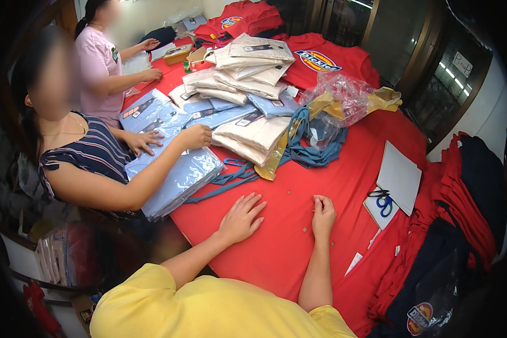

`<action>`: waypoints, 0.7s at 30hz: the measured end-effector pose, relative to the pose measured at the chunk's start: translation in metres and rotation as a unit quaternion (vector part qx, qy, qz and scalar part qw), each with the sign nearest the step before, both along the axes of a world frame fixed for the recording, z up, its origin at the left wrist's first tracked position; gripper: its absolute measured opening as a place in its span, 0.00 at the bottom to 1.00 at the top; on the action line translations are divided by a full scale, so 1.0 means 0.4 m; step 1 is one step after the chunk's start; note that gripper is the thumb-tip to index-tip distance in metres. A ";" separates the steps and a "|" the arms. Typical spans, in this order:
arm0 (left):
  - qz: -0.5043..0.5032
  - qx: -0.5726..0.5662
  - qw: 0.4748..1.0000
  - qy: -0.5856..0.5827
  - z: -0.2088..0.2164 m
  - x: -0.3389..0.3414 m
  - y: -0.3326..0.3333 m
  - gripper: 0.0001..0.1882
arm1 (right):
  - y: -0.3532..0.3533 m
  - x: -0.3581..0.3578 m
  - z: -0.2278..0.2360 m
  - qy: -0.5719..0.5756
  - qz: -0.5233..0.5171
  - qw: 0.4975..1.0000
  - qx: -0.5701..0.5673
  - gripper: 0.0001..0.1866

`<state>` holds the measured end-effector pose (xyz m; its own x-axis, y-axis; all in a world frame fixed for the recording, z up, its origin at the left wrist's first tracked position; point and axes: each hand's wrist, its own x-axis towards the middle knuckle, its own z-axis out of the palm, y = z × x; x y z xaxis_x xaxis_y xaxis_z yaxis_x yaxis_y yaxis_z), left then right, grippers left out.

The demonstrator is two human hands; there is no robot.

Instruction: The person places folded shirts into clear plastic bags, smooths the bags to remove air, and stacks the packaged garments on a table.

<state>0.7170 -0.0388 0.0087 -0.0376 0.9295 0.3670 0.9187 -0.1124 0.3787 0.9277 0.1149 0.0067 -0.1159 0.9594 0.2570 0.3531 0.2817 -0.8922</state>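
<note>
My left hand (pixel 241 218) lies flat on the red cloth (pixel 276 253) that covers the table, its fingers stretched out and apart. A short way to the right, my right hand (pixel 323 216) rests over the same cloth with fingertips pressed together. Whatever they pinch, if anything, is too small to make out. A few small dark bits (pixel 305 229) lie on the cloth near it. Beyond my hands are a tangle of blue-grey fabric strips (pixel 315 152) and a stack of cream garments in clear bags (pixel 248 135).
Scissors (pixel 383 203) with blue handles lie on white cards (pixel 399 177) at the right. Folded red and navy garments (pixel 467 186) line the right edge. At left, a co-worker's hands (pixel 194 137) are over bagged light-blue garments (pixel 180 180); another person (pixel 101 67) works farther back.
</note>
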 end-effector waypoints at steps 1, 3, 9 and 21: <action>0.000 -0.002 1.000 0.000 0.000 0.002 -0.001 0.25 | 0.002 0.003 -0.007 -0.006 0.001 1.000 0.002 0.09; -0.002 -0.003 1.000 -0.001 0.004 0.000 0.006 0.25 | 0.005 0.006 -0.003 -0.012 -0.002 1.000 0.003 0.09; 0.002 -0.012 1.000 0.003 0.000 -0.001 0.000 0.25 | -0.004 -0.003 0.014 -0.017 -0.006 1.000 -0.005 0.09; 0.001 -0.022 1.000 0.011 0.002 -0.002 0.000 0.25 | -0.003 0.001 0.005 -0.020 -0.007 1.000 0.001 0.09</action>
